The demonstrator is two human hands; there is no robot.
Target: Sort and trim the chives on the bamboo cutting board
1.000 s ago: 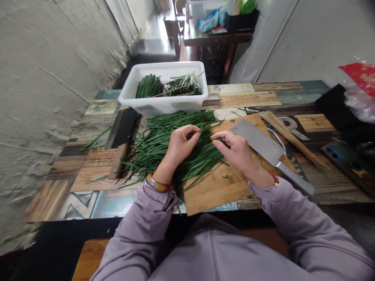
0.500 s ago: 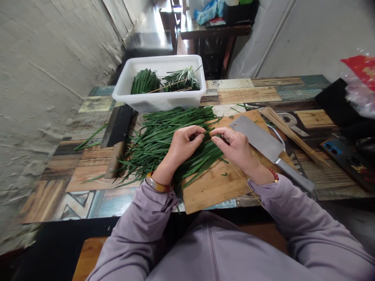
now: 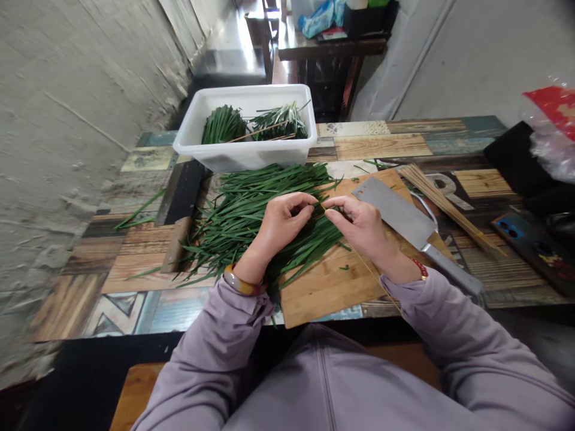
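Note:
Over a heap of green garlic chives (image 3: 242, 209), my two hands meet fingertip to fingertip. My right hand (image 3: 362, 224) pinches a thin bamboo skewer (image 3: 374, 276), whose length slants down toward my right sleeve. My left hand (image 3: 287, 221) has thumb and forefinger pressed together at the skewer's tip. A bit of green leaf shows between the hands, and the left fingers seem closed on a chive. Beneath lies a wooden cutting board (image 3: 314, 302), partly covered by the chives. A cleaver (image 3: 398, 212) rests on the board to the right of my right hand.
Behind the heap stands a white plastic tub (image 3: 251, 158) with chive bundles and skewers inside. A bundle of bamboo skewers (image 3: 449, 203) lies right of the cleaver. Farther right is a phone (image 3: 530, 245). At left, a dark blade with a wooden handle (image 3: 175, 245) lies beside the chives.
Almost nothing differs. The fingertips of my right hand have shifted very slightly at the skewer's tip; the chives, board and cleaver stay in place.

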